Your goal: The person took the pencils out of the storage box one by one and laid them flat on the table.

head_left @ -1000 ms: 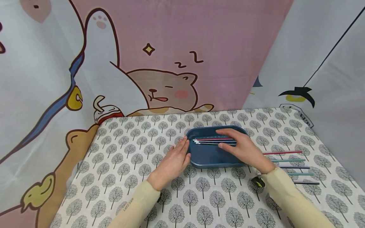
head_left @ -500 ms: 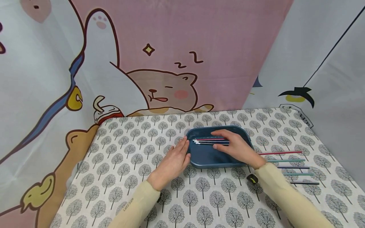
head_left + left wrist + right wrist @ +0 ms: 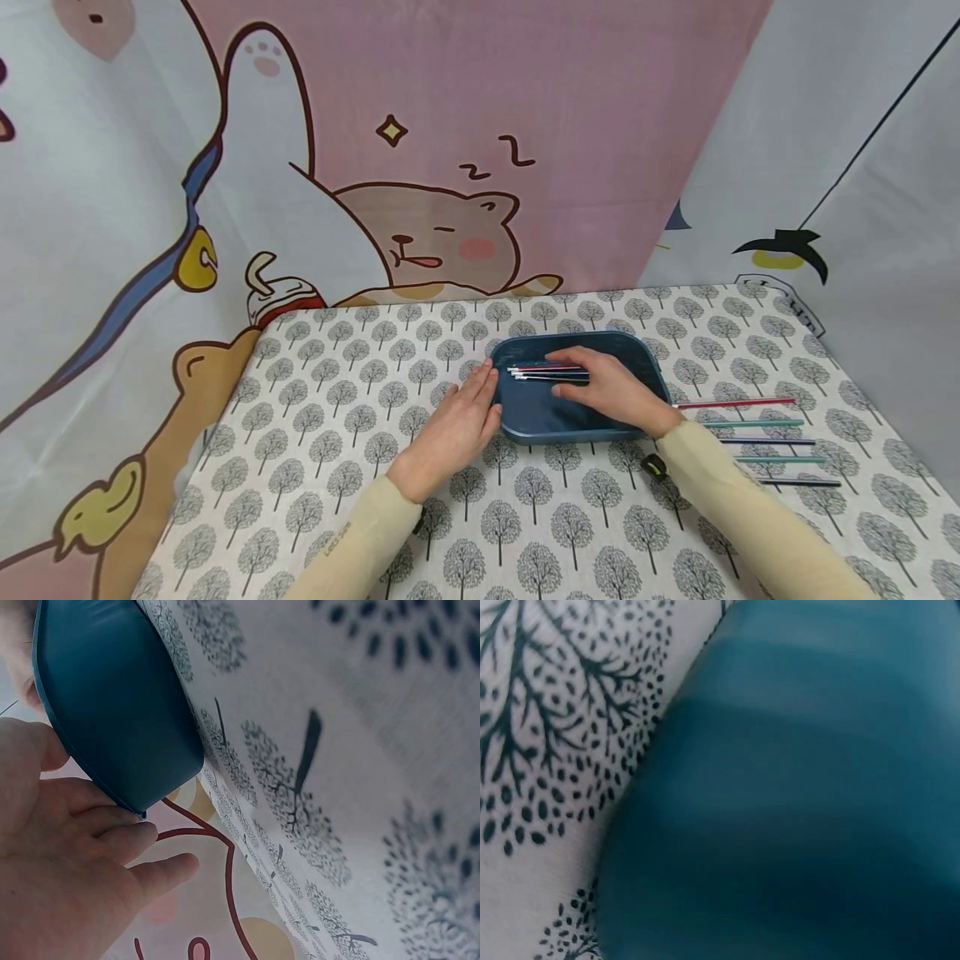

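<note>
A dark blue rectangular tray with rounded corners stands on the table. Inside it lies a bundle of thin coloured sticks with white tips, pointing left; red and dark blue ones show. My left hand rests against the tray's left end, fingers straight along the rim. In the left wrist view the left hand touches the rim of the tray. Over the tray's right half, my right hand reaches in, thumb and fingers spread to either side of the sticks and hiding their right ends. The right wrist view holds only the tray's outer wall.
Several separate thin sticks lie in a row on the tree-print cloth right of the tray: a red stick, green ones, a blue stick and a black stick. A cartoon-print curtain hangs behind the table.
My right hand has slid left along the sticks inside the tray, covering more of them and uncovering the tray's right end. The left hand, the tray and the sticks have stayed put.
</note>
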A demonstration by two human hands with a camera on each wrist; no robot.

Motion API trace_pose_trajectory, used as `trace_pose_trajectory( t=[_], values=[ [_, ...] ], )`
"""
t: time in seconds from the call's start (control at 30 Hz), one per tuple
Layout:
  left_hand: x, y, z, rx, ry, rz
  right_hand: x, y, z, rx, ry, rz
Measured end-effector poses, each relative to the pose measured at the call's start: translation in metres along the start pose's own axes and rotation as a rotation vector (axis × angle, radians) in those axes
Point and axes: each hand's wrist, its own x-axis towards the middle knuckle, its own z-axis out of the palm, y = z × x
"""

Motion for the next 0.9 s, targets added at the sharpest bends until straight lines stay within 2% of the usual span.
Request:
trace_pose_trajectory(
  t=[0.57,0.9],
  values=[
    [0.0014,-0.0006,0.0009,-0.003,-0.001,-0.001,0.0070,0.0072,0.0078,0.000,-0.082,0.034],
    [0.0016,-0.0011,0.0011,-0.001,0.003,0.004,0.0098,0.0083,0.0102,-0.055,-0.109,0.035]
  ],
)
